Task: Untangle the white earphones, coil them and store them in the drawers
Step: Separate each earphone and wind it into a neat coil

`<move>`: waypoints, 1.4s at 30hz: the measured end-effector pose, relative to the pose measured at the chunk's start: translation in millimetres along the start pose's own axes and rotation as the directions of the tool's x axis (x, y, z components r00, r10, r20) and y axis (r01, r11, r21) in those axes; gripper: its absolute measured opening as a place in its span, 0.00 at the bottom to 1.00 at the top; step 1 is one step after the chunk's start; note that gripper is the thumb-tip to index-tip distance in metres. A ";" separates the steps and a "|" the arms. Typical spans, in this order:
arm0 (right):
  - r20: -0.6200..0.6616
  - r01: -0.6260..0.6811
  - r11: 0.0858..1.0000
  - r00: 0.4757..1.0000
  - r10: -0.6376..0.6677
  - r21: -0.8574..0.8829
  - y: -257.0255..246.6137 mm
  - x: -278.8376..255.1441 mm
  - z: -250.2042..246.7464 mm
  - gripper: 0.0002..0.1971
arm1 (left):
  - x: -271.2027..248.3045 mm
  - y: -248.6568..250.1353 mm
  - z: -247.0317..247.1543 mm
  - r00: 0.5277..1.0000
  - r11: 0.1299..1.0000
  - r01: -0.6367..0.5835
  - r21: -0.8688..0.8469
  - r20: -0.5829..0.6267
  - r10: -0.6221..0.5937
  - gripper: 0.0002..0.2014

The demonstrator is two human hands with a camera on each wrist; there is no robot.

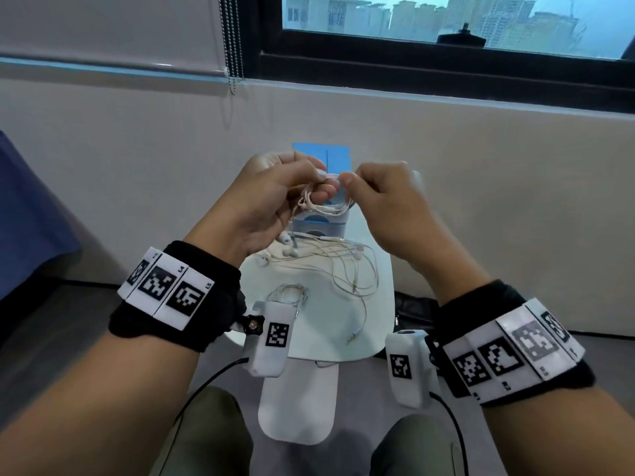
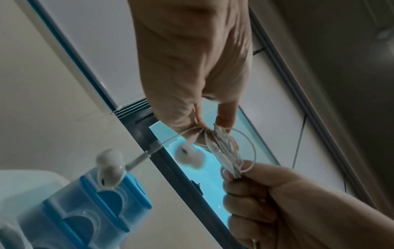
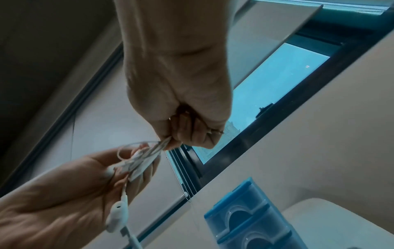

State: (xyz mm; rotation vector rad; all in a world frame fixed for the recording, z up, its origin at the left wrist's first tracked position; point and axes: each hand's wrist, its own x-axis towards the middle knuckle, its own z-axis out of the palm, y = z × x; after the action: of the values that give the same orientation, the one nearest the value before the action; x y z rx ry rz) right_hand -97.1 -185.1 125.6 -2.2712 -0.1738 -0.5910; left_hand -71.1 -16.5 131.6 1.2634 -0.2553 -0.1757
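Both hands are raised above the white table [image 1: 374, 304], in front of the blue drawer unit [image 1: 338, 156]. Between them hangs a small coiled bundle of white earphones [image 1: 324, 206]. My left hand [image 1: 321, 187] grips one end of the coil [image 2: 226, 151] with curled fingers, and two earbuds [image 2: 188, 155] dangle from it. My right hand [image 1: 348, 182] pinches the other end [image 3: 162, 144] between thumb and forefinger. On the table below lies a loose tangle of more white earphones [image 1: 343, 266]. A small wound bundle [image 1: 292, 291] lies near its front edge.
The drawer unit [image 3: 251, 219] has translucent drawers with round blue-backed handles. A wall and a dark-framed window [image 1: 446, 73] rise behind the table. A blue surface [image 1: 31, 214] is at far left, a black object [image 1: 412, 310] on the floor at right.
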 end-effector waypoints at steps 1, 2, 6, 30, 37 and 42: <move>0.017 -0.047 0.998 0.999 0.046 0.045 2.0 0.0 -0.4 0.21 | -1.3 -1.9 -1.0 1.000 1.000 -0.021 0.010 0.015 0.020 0.04; 0.048 -0.076 0.994 0.996 0.073 0.072 4.3 -0.3 -1.4 0.21 | -2.3 -3.5 -1.9 0.999 0.999 -0.037 0.027 0.024 0.036 0.04; 0.190 -0.043 0.998 0.981 0.051 -0.046 9.2 -1.8 -13.5 0.14 | -2.5 -7.2 -4.6 0.998 0.974 -0.068 0.218 0.015 0.066 0.03; 0.430 -0.495 0.552 0.866 0.254 0.671 -16.6 -14.0 -2.8 0.10 | -23.8 -17.6 -4.8 0.971 0.895 -0.229 0.382 0.027 0.236 0.06; 0.325 -0.402 0.704 0.912 0.250 0.586 -34.5 -28.4 -5.1 0.15 | -36.8 -16.2 0.1 0.949 0.844 -0.286 0.454 0.013 0.315 0.06; 0.413 -0.502 0.497 0.865 0.286 0.708 -50.2 -34.8 -19.9 0.14 | -47.6 -7.3 1.7 0.936 0.827 -0.330 0.454 0.044 0.349 0.06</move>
State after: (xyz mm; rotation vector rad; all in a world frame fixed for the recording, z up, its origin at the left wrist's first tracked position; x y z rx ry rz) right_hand -150.0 -162.4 154.0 -1.3792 -0.0074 0.0610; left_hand -117.2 -7.4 120.7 1.6621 -0.5037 0.2352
